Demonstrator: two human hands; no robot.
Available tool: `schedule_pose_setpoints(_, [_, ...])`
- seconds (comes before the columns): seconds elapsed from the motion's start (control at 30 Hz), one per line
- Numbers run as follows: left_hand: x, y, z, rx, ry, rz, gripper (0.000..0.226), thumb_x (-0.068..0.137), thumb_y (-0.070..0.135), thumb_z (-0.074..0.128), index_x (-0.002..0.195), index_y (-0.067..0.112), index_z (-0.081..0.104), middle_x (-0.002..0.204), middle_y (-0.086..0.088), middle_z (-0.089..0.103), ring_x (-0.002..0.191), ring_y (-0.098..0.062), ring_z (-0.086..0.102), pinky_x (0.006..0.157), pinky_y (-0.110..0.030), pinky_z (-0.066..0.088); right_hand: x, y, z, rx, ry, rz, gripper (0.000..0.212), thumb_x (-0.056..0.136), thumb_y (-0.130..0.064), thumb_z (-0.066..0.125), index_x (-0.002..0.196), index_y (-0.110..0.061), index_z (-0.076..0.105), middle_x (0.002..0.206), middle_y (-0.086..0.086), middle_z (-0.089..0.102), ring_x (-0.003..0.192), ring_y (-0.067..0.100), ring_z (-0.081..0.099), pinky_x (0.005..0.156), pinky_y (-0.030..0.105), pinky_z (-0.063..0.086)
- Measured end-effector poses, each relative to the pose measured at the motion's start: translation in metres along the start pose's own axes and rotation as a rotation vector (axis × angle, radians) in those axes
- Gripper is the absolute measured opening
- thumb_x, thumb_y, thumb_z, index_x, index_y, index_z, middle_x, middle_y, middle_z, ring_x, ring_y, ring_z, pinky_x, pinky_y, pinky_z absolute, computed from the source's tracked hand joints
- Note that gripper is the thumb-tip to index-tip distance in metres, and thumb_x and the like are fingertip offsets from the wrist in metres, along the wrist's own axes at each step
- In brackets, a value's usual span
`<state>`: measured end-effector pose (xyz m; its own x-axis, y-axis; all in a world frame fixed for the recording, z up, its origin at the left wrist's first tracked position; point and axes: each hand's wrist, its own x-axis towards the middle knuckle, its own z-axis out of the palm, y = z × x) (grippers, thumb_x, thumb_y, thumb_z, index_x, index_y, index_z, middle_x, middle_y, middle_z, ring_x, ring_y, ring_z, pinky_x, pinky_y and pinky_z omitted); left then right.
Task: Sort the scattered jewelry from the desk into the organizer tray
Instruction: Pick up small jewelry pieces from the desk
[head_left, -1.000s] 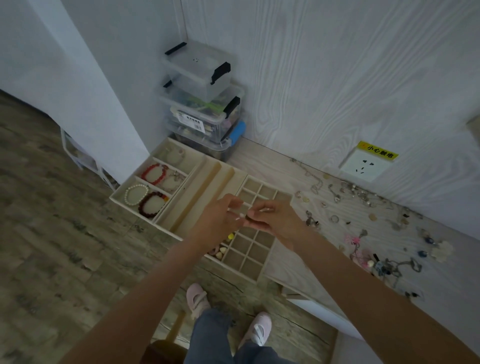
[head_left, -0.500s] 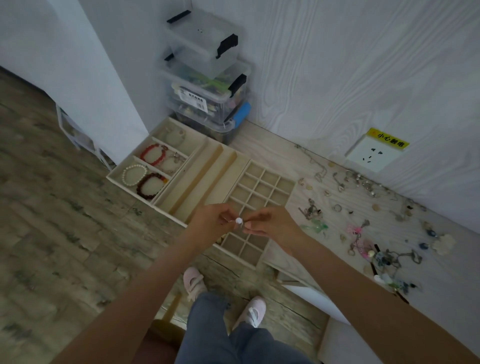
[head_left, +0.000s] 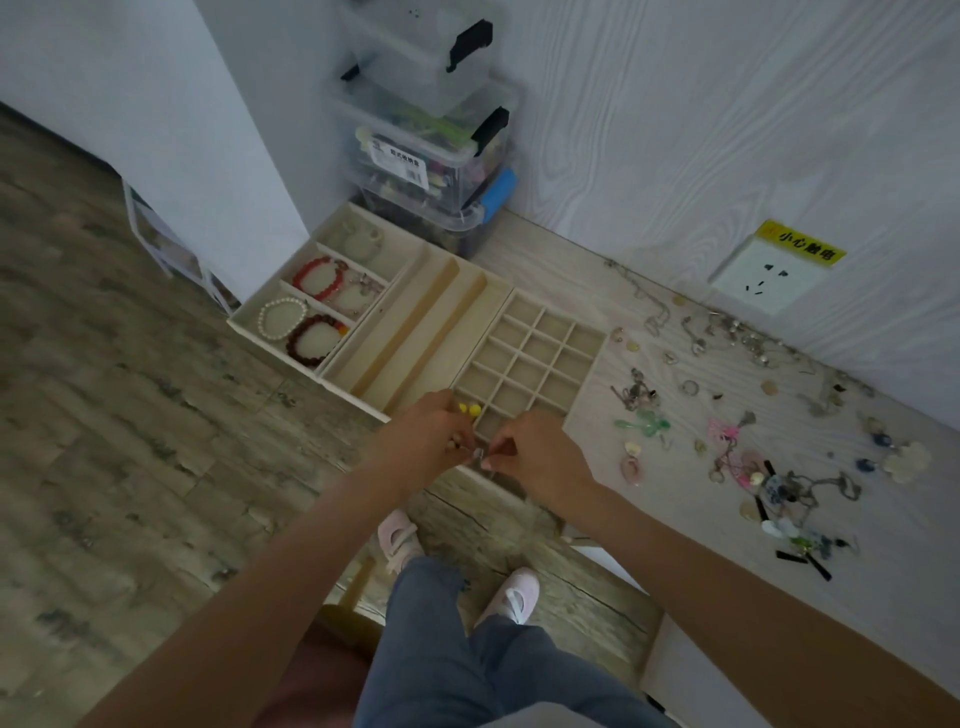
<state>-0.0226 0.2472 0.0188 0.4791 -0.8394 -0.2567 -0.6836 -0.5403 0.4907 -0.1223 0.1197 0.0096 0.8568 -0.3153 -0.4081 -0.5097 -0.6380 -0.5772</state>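
A beige organizer tray (head_left: 415, 332) lies on the desk's left end, with bracelets in its left cells and a grid of small cells (head_left: 535, 364) on its right. My left hand (head_left: 423, 439) and my right hand (head_left: 535, 452) meet over the grid's near corner. Between their fingertips they pinch one small silvery piece of jewelry (head_left: 475, 456). A yellow bead item (head_left: 467, 409) sits in a near grid cell just beyond my left hand. Scattered jewelry (head_left: 727, 415) covers the desk to the right.
Stacked clear storage boxes (head_left: 431, 135) stand behind the tray against the wall. A wall socket (head_left: 769, 275) with a yellow label is at the back right. The desk's front edge runs just under my hands, with the floor and my feet below.
Both hands have drawn closer to me, from above the middle of the grid to its near corner, still holding the small piece together. The camera has tilted down a little.
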Motion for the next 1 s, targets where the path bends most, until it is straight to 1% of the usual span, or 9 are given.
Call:
schedule_pose_setpoints(0.07, [0.001,0.005,-0.002,0.079,-0.014,0.016,0.016,0.085,0.029,0.067,0.096,0.019,0.072,0.097,0.003,0.041,0.097,-0.012,0.044,0.073,-0.021,0.035,-0.002,-0.003,0.001,-0.08,0.019,0.006,0.02,0.083,-0.031,0.068,0.091,-0.014,0.074,0.091,0.003,0.067,0.083,0.017,0.061,0.073,0.031,0.047])
schedule_pose_setpoints(0.13, [0.005,0.01,-0.006,0.202,-0.05,0.048,0.021,0.087,0.032,0.063,0.102,0.022,0.072,0.106,-0.001,0.045,0.105,-0.016,0.043,0.079,-0.023,0.033,-0.003,-0.006,0.001,-0.144,0.04,0.003,0.021,0.085,-0.033,0.066,0.094,-0.015,0.073,0.096,0.004,0.065,0.089,0.019,0.061,0.073,0.03,0.046])
schedule_pose_setpoints(0.23, [0.009,0.018,-0.01,0.402,-0.104,0.065,0.026,0.09,0.035,0.056,0.111,0.024,0.068,0.116,-0.002,0.045,0.114,-0.019,0.041,0.087,-0.028,0.033,-0.002,-0.01,0.002,-0.222,0.055,0.006,0.023,0.085,-0.034,0.064,0.095,-0.015,0.072,0.096,0.006,0.067,0.09,0.022,0.062,0.071,0.031,0.046])
schedule_pose_setpoints(0.33, [0.013,0.023,-0.009,0.525,-0.144,0.073,0.03,0.091,0.032,0.053,0.115,0.019,0.065,0.12,-0.004,0.042,0.117,-0.022,0.038,0.09,-0.031,0.03,-0.002,-0.012,0.003,-0.275,0.067,0.005,0.022,0.086,-0.032,0.064,0.095,-0.014,0.071,0.096,0.007,0.068,0.09,0.023,0.063,0.073,0.033,0.049])
schedule_pose_setpoints(0.53, [0.016,0.025,-0.005,0.535,-0.142,0.065,0.026,0.089,0.024,0.056,0.114,0.019,0.065,0.12,-0.004,0.042,0.116,-0.021,0.039,0.088,-0.03,0.029,0.0,-0.013,0.001,-0.298,0.046,-0.018,0.017,0.084,-0.031,0.065,0.09,-0.017,0.072,0.09,0.004,0.069,0.087,0.021,0.063,0.071,0.032,0.05])
schedule_pose_setpoints(0.67, [0.011,0.022,-0.008,0.423,-0.112,0.067,0.023,0.09,0.028,0.057,0.112,0.023,0.064,0.119,-0.002,0.042,0.114,-0.019,0.041,0.084,-0.028,0.028,-0.002,-0.011,-0.001,-0.282,0.02,-0.036,0.017,0.088,-0.026,0.058,0.095,-0.02,0.073,0.097,0.001,0.069,0.09,0.019,0.063,0.074,0.032,0.051])
schedule_pose_setpoints(0.73, [0.007,0.018,-0.011,0.391,-0.102,0.074,0.024,0.091,0.026,0.056,0.114,0.028,0.063,0.121,0.0,0.041,0.116,-0.018,0.04,0.086,-0.028,0.029,-0.002,-0.011,-0.003,-0.262,0.02,-0.025,0.018,0.088,-0.02,0.056,0.093,-0.02,0.073,0.098,0.0,0.069,0.091,0.019,0.063,0.076,0.033,0.052])
schedule_pose_setpoints(0.87, [-0.002,0.013,-0.014,0.423,-0.102,0.116,0.038,0.09,0.018,0.053,0.121,0.039,0.059,0.127,0.003,0.04,0.119,-0.016,0.037,0.096,-0.033,0.029,-0.001,-0.011,-0.004,-0.247,0.0,-0.025,0.019,0.089,-0.017,0.055,0.091,-0.021,0.073,0.098,0.0,0.07,0.09,0.019,0.063,0.075,0.031,0.052])
schedule_pose_setpoints(1.0, [-0.005,0.013,-0.014,0.496,-0.119,0.153,0.04,0.09,0.017,0.05,0.123,0.038,0.058,0.129,0.004,0.038,0.12,-0.016,0.034,0.096,-0.034,0.028,-0.001,-0.009,-0.005,-0.24,-0.006,-0.025,0.019,0.088,-0.016,0.056,0.092,-0.022,0.074,0.097,0.001,0.07,0.089,0.019,0.063,0.075,0.03,0.052])
